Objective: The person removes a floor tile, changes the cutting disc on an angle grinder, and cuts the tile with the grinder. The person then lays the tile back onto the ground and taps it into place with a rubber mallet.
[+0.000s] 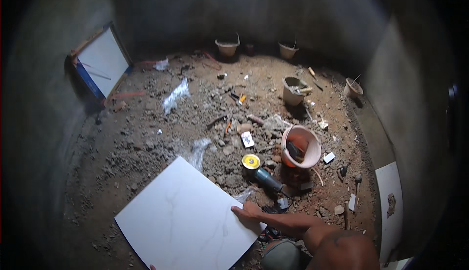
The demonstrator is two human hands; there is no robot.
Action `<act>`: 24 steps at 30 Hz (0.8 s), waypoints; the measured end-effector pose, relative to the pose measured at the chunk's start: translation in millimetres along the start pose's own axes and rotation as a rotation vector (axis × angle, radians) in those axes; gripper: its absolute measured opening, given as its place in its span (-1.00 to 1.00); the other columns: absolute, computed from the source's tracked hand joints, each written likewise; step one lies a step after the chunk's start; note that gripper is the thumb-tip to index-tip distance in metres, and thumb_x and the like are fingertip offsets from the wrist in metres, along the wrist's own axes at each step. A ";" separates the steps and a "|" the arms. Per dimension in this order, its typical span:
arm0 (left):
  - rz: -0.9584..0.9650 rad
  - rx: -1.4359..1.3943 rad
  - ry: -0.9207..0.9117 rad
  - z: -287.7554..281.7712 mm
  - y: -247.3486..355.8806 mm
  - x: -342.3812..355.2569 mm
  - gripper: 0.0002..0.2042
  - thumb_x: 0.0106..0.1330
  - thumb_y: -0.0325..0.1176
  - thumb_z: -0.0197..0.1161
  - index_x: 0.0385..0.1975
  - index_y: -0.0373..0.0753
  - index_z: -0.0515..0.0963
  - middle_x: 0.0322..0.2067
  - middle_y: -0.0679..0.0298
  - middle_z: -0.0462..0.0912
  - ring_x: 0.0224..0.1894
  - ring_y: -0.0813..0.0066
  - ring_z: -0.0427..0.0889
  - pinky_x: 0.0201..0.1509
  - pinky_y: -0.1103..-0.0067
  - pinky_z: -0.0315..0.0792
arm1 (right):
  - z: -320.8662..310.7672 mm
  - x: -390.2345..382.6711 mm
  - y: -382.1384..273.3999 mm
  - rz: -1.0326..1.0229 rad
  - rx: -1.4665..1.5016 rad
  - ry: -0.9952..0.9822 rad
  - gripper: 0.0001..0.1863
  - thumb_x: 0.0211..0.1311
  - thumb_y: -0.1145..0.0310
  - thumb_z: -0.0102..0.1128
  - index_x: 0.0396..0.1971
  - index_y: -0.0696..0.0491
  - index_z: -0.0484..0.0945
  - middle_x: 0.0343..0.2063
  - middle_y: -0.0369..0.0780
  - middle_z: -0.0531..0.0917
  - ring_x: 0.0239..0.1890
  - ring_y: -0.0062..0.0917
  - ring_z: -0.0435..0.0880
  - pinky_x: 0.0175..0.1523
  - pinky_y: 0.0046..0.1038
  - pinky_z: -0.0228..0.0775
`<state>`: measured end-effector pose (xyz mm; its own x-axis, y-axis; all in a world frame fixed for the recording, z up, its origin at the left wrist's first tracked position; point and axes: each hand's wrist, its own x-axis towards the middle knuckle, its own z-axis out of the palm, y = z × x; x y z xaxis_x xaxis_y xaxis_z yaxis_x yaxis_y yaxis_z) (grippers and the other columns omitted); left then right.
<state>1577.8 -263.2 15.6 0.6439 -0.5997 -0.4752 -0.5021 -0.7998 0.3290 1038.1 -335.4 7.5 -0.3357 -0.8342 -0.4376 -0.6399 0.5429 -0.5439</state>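
A large white tile [181,216] with faint grey veins is tilted in front of me at the lower left. My right hand [248,212] is closed on its right edge, thumb on the top face and the other fingers hidden below. Of my left hand [153,267] only a fingertip shows, lapping over the tile's near edge at the bottom of the picture; the rest is out of sight. Just beyond my right hand an angle grinder [266,179] with a yellow disc [251,161] lies on the rubble.
A pink bucket [312,148] with tools inside stands right of the grinder, a beige bucket [293,96] behind it. Pliers [228,125] and plastic film [177,95] lie on the stony ground. Framed white panels [102,62] lean at the left wall; another tile [389,206] stands at right.
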 end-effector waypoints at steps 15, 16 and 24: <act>-0.034 0.314 -0.245 -339.8 128.6 -184.3 -0.33 0.36 0.06 0.21 0.05 -0.60 0.49 0.06 -0.18 0.61 0.11 0.03 0.61 0.15 0.26 0.47 | -380.2 -278.5 -209.3 0.201 -0.217 -0.289 -0.22 0.19 -0.34 0.08 -0.31 0.24 0.70 -0.28 0.12 0.71 -0.18 -0.03 0.73 -0.07 -0.10 0.55; -0.049 0.317 -0.259 -355.5 128.2 -203.0 -0.33 0.36 0.06 0.22 0.04 -0.61 0.49 0.05 -0.18 0.61 0.10 0.03 0.61 0.15 0.27 0.47 | -403.3 -307.1 -206.3 0.182 -0.266 -0.288 -0.25 0.19 -0.30 0.10 -0.29 0.25 0.70 -0.29 0.13 0.71 -0.17 -0.02 0.72 -0.06 -0.10 0.54; 0.166 0.543 -0.317 -410.4 218.1 -354.0 -0.33 0.31 0.03 0.28 0.01 -0.65 0.51 0.01 -0.24 0.63 0.09 -0.04 0.63 0.17 0.26 0.47 | -486.7 -521.5 -125.5 0.648 -0.024 -0.273 -0.32 0.13 -0.18 0.21 -0.26 0.29 0.69 -0.21 0.18 0.69 -0.12 0.00 0.72 0.01 -0.14 0.54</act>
<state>1477.4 -236.3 590.5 0.3730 -0.6109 -0.6984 -0.8542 -0.5199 -0.0015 957.0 -16.0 652.5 -0.4714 -0.2876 -0.8337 -0.3858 0.9173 -0.0982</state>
